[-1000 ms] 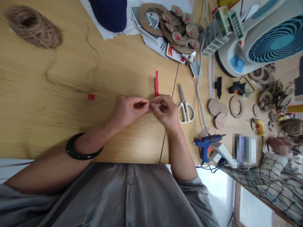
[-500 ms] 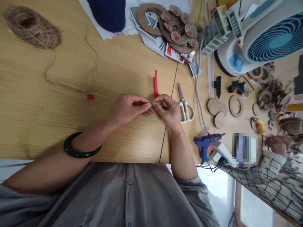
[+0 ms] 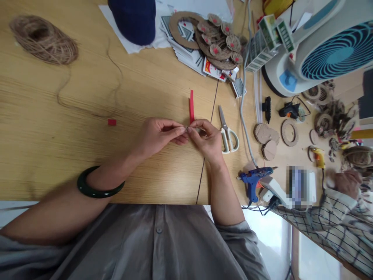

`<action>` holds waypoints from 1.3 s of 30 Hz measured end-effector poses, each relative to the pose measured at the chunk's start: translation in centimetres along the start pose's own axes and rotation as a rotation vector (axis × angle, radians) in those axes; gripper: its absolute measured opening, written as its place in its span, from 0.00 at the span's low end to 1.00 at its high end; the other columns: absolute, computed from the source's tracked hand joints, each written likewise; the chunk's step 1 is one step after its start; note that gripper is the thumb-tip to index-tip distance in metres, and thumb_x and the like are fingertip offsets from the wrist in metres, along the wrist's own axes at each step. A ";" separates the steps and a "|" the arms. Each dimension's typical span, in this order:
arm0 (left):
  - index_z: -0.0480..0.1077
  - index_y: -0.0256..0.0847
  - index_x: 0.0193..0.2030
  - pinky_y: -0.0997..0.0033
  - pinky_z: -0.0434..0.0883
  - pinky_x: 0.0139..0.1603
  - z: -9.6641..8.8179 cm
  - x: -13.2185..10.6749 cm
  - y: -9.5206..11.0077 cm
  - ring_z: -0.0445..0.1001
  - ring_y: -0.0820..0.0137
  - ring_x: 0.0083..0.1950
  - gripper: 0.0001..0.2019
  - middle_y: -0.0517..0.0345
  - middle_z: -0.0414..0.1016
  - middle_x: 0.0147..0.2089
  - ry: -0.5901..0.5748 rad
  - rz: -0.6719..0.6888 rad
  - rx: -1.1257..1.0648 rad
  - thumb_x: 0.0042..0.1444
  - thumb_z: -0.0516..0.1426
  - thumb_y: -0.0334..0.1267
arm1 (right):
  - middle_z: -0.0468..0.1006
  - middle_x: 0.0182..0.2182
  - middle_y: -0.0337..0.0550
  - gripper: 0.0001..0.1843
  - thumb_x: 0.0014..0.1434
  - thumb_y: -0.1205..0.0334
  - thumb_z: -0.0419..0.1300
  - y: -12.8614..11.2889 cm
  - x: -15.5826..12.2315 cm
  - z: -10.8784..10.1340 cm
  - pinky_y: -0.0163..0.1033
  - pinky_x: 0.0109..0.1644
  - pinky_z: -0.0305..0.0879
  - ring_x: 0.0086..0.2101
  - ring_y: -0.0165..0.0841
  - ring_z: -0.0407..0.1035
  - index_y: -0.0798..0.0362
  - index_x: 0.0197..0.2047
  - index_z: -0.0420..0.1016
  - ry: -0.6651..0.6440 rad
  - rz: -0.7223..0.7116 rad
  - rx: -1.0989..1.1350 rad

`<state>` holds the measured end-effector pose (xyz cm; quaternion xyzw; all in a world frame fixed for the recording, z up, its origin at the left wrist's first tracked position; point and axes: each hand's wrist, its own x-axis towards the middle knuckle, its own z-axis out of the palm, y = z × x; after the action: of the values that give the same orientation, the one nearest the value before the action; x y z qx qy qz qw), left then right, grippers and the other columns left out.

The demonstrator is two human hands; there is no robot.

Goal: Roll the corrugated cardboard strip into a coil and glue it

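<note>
Pinching hands: the left hand [image 3: 159, 136] and right hand [image 3: 205, 138] meet fingertip to fingertip low over the table [image 3: 58, 155], each clamped with thumb and forefinger on one small piece [image 3: 187, 129].
Held thing: the small piece sits exactly where the two pinches touch, midway between the hands. It is too small to make out what it is.
Red strip [image 3: 191, 107]: lies flat just beyond the right hand's fingers, pointing away from the person. I cannot tell whether its near end joins what is pinched.
Scissors [image 3: 228, 132]: just right of the right hand, apart from it, blades pointing away.
Red scrap [image 3: 112, 122]: left of the left hand, well apart.
Twine ball [image 3: 43, 39]: far beyond and left of the left hand, with a loose strand trailing toward the hands.
Glue gun [image 3: 253, 179]: right of the right hand and nearer the person, at the table's edge.
Other person: a checked sleeve [image 3: 329, 221] at the far right, well apart from both hands.
Handling, as I judge it: work this fine wants the forearms resting on the table, short turns of the fingertips, one pinch holding while the other shifts, and the wrists kept clear of the red strip.
</note>
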<state>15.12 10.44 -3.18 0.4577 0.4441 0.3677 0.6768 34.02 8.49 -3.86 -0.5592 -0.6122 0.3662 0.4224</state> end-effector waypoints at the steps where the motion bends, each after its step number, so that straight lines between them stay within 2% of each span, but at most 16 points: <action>1: 0.84 0.40 0.38 0.61 0.87 0.42 0.0 0.0 0.0 0.87 0.63 0.33 0.11 0.56 0.87 0.33 -0.003 -0.008 -0.011 0.56 0.69 0.46 | 0.84 0.39 0.42 0.05 0.66 0.58 0.69 0.0 0.0 0.0 0.46 0.55 0.76 0.45 0.36 0.78 0.48 0.39 0.80 -0.002 0.003 -0.006; 7: 0.84 0.40 0.37 0.61 0.87 0.43 0.0 0.1 -0.1 0.87 0.64 0.33 0.09 0.57 0.87 0.33 0.021 0.012 0.043 0.57 0.68 0.44 | 0.83 0.37 0.41 0.06 0.65 0.59 0.69 0.2 0.1 0.1 0.46 0.53 0.75 0.43 0.36 0.77 0.49 0.37 0.79 -0.004 -0.022 0.041; 14: 0.84 0.41 0.39 0.65 0.86 0.44 -0.3 0.4 -0.5 0.87 0.64 0.36 0.11 0.56 0.88 0.35 0.019 0.074 0.045 0.55 0.70 0.46 | 0.83 0.37 0.41 0.06 0.66 0.57 0.68 0.1 0.0 0.1 0.44 0.50 0.76 0.42 0.36 0.78 0.49 0.38 0.80 0.011 0.000 0.031; 21: 0.82 0.41 0.36 0.68 0.84 0.40 -0.4 0.4 -0.2 0.85 0.67 0.33 0.10 0.58 0.86 0.32 0.060 0.118 0.081 0.54 0.70 0.45 | 0.86 0.44 0.44 0.07 0.66 0.55 0.69 -0.4 -0.1 -0.1 0.46 0.55 0.78 0.48 0.38 0.79 0.47 0.46 0.82 0.002 -0.020 0.068; 25: 0.83 0.41 0.36 0.69 0.83 0.38 -0.3 0.4 -0.1 0.85 0.68 0.31 0.08 0.58 0.86 0.31 0.051 0.131 0.070 0.55 0.69 0.43 | 0.85 0.42 0.43 0.06 0.66 0.55 0.69 -0.2 0.0 0.0 0.46 0.55 0.77 0.46 0.37 0.79 0.47 0.42 0.82 0.011 -0.018 0.060; 30: 0.83 0.42 0.37 0.66 0.84 0.41 -0.3 0.3 -0.2 0.86 0.65 0.34 0.11 0.57 0.87 0.33 0.018 0.112 0.076 0.56 0.70 0.47 | 0.83 0.37 0.40 0.05 0.66 0.59 0.68 0.0 0.0 0.2 0.45 0.51 0.75 0.42 0.35 0.78 0.48 0.37 0.80 0.013 -0.029 0.052; 35: 0.85 0.43 0.41 0.64 0.84 0.49 -0.5 0.2 -0.7 0.87 0.64 0.41 0.11 0.55 0.89 0.41 0.055 0.202 0.171 0.57 0.70 0.47 | 0.82 0.37 0.41 0.06 0.65 0.59 0.68 -0.2 0.0 0.2 0.45 0.50 0.75 0.41 0.35 0.77 0.49 0.36 0.78 -0.011 -0.029 0.043; 39: 0.86 0.43 0.40 0.65 0.84 0.48 -0.5 0.0 -0.6 0.88 0.64 0.40 0.10 0.56 0.90 0.40 0.078 0.205 0.216 0.58 0.68 0.46 | 0.82 0.37 0.40 0.05 0.65 0.61 0.67 -0.2 -0.1 0.2 0.45 0.52 0.75 0.43 0.35 0.77 0.49 0.36 0.78 -0.012 -0.023 0.038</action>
<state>14.71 10.37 -3.88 0.5562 0.4579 0.4023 0.5649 33.73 8.39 -3.76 -0.5417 -0.6141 0.3764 0.4333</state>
